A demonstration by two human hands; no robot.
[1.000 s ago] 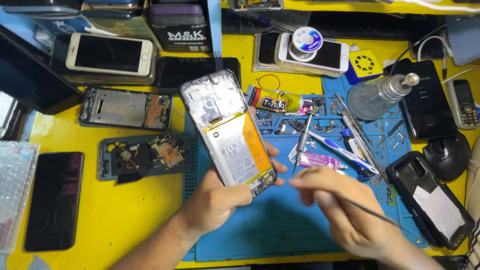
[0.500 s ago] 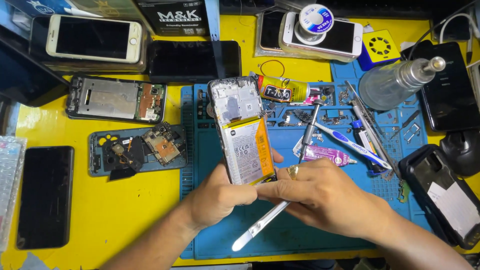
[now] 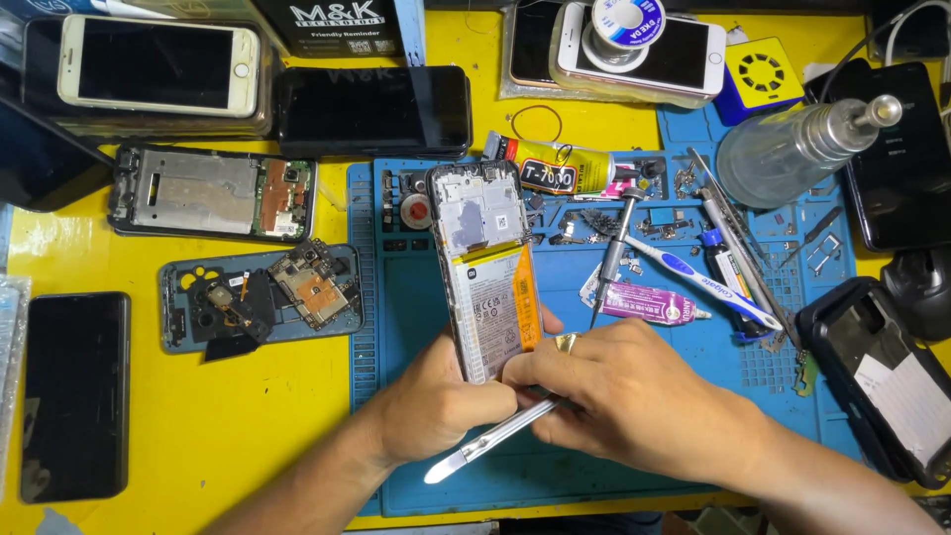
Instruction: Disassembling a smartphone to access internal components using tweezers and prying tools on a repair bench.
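The opened phone [image 3: 487, 267] stands tilted up off the blue work mat [image 3: 416, 327], its lower end gripped in the left hand [image 3: 436, 406], which wraps around the bottom edge from below. The back cover is off, so the battery with its orange strip and the pale metal shield over the board are bare. The right hand [image 3: 624, 396] is closed around a slim metal pry tool [image 3: 490, 441], pinched near the phone's lower corner, with the flat blade end sticking out toward the person's own body, below the left hand.

I'd judge the phone light and stiff, but touchy: the frame edges are the safe place to hold, as the left hand does now, and not the battery face, which should not be pressed or bent. The thin side rails look smooth, so a firm pinch on both long edges would serve better than a grip on one end. The tool is thin, springy steel and likely to skid.

The mat looks rubbery and grippy, good for setting the phone down flat. Just beyond the hands lie a tube of glue [image 3: 555, 168], a screwdriver [image 3: 616, 248], a toothbrush [image 3: 703, 282] and small loose parts. To the left of the left hand, on the yellow counter [image 3: 198, 416], rest two more stripped phone bodies [image 3: 213, 193]. Room is tight; there is little free space past the fingertips.
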